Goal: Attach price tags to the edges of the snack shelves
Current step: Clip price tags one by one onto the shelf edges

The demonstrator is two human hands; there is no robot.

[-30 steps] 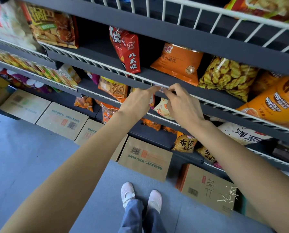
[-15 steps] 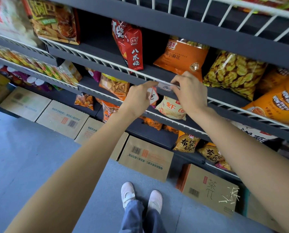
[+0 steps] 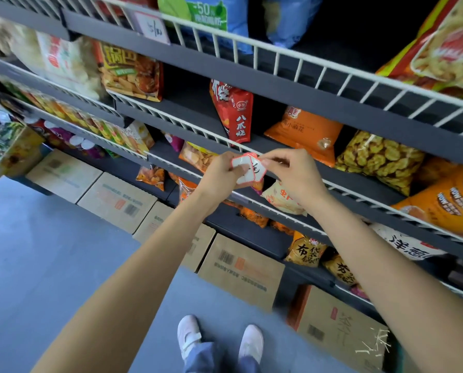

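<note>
Both hands point(image 3: 225, 173) point(image 3: 295, 176) pinch price tags point(image 3: 248, 170) (red-edged).

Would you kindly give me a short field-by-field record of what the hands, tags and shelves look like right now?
left hand: grips a small stack of price tags
right hand: pinches the top tag of that stack
price tags: white with red border, held in front of the wire shelf rail
tag already up: white tag on the upper rail
nearest goods: red snack bag, orange snack bag
floor: cardboard boxes under the shelves
</note>
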